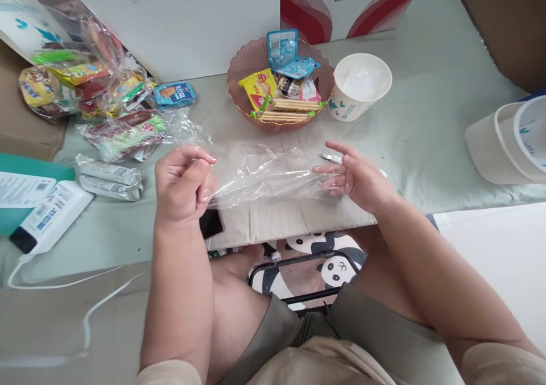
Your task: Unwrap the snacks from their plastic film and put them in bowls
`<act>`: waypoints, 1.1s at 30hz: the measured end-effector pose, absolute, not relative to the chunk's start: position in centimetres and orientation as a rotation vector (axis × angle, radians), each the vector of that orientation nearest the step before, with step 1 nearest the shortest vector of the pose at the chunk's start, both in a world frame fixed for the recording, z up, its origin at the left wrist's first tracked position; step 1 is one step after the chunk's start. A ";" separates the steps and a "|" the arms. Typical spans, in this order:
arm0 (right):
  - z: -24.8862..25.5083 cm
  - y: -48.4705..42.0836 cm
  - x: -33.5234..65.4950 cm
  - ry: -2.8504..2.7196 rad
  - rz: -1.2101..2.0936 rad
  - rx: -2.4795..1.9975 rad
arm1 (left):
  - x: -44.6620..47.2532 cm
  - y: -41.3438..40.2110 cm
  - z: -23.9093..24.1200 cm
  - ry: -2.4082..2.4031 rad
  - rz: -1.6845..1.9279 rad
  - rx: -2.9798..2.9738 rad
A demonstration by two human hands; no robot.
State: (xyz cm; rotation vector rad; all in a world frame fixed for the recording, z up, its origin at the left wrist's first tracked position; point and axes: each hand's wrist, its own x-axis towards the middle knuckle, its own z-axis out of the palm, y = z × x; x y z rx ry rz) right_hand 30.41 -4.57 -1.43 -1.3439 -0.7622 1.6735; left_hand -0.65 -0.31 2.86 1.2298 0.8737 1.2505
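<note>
The left hand (183, 183) pinches the gathered end of clear film (264, 177), thin, glossy and crinkled. From that grip the film's long axis runs to three o'clock, above the surface (430, 118); a ribbed pink bowl (243, 61) sits at its twelve. The right hand (356, 177), fingers loosely spread, is at the film's right end; contact is unclear.

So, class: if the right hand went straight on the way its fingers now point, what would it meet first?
Most likely the clear plastic stretching from the left hand. The right hand has its lower fingertips overlapping it in view, but whether they touch is unclear.
</note>
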 end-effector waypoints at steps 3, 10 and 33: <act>-1.1 -3.4 30.4 -0.740 1.842 -1.293 | -0.8 -0.3 2.9 0.780 1.231 1.233; -1.7 -2.0 28.9 -0.645 1.778 -1.300 | -1.1 -0.6 2.6 0.565 1.161 1.179; -1.8 -3.3 27.9 -0.723 1.474 -1.415 | -2.5 -0.6 3.2 0.591 1.193 1.193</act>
